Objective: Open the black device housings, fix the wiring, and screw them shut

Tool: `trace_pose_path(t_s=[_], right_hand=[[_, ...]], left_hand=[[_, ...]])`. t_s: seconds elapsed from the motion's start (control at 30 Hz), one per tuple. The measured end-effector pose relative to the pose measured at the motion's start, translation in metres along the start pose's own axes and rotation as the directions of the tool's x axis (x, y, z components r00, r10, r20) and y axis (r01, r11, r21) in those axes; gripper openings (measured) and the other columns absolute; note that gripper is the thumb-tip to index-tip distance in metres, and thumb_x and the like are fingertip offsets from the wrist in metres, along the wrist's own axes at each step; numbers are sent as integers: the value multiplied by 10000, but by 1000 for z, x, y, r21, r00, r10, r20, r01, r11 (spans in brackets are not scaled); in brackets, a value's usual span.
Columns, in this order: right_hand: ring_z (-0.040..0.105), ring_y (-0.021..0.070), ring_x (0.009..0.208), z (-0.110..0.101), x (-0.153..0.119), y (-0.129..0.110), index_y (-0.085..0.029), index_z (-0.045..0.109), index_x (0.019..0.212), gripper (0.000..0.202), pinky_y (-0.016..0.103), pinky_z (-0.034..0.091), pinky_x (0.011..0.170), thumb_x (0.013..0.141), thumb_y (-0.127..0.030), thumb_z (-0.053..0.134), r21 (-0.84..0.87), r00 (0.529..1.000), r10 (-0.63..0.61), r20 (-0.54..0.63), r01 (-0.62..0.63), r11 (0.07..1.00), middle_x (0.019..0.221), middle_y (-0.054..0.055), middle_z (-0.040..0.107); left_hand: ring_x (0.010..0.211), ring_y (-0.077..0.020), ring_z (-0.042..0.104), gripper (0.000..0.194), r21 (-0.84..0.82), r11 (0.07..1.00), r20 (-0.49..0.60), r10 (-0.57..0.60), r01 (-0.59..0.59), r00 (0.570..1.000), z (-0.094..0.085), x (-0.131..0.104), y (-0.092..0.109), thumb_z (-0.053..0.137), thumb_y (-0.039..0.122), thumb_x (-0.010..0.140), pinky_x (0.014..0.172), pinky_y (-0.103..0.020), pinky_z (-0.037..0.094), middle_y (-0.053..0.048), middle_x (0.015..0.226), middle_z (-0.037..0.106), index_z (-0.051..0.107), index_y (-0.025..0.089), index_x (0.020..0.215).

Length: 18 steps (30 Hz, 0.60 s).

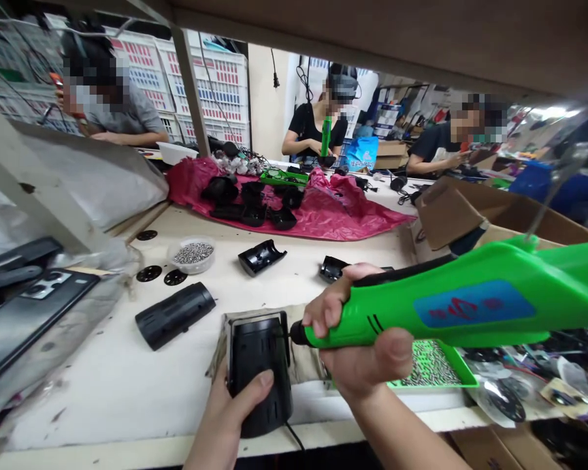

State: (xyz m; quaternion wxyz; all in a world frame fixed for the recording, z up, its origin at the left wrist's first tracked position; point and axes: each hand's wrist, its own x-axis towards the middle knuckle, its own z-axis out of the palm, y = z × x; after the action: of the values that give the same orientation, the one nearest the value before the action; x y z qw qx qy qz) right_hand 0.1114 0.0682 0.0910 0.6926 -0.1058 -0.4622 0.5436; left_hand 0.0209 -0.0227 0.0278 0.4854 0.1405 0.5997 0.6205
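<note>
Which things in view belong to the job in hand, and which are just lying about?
Likely in the job:
- black housing, held by the left hand
- green power driver, gripped by the right hand
- green tray of small metal parts, probably

Apparently just lying about:
- flat phone-like device
- cardboard box
- blue bag

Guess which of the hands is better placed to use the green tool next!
Probably the right. The right hand holds the green tool, aimed at the black case. The left hand is busy holding that case.
</note>
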Motion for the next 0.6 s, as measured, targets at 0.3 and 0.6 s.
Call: trace_pose_path(t_s=[0.3, 0.6], right_hand=[[437, 82, 380, -9, -2, 12, -251, 553, 874, 452, 233, 481, 430, 686, -637, 692, 9, 998, 66, -3, -66, 998, 543, -87, 482], [450, 84, 382, -8, -11, 19, -251, 558, 873, 460, 238, 478, 450, 678, -640, 706, 55, 1000, 19, 17, -20, 998, 539, -87, 504]], left_hand=[[1036, -318, 635, 764, 21, 996, -34, 83, -82, 996, 2, -3, -8, 802, 440, 578, 804, -377, 537, -111, 1090, 699, 567, 172, 1254], [1098, -324, 603, 775, 42, 995, -8, 94, -94, 996, -5, 2, -15, 795, 483, 593, 891, -410, 504, -126, 1147, 675, 552, 163, 1256]])
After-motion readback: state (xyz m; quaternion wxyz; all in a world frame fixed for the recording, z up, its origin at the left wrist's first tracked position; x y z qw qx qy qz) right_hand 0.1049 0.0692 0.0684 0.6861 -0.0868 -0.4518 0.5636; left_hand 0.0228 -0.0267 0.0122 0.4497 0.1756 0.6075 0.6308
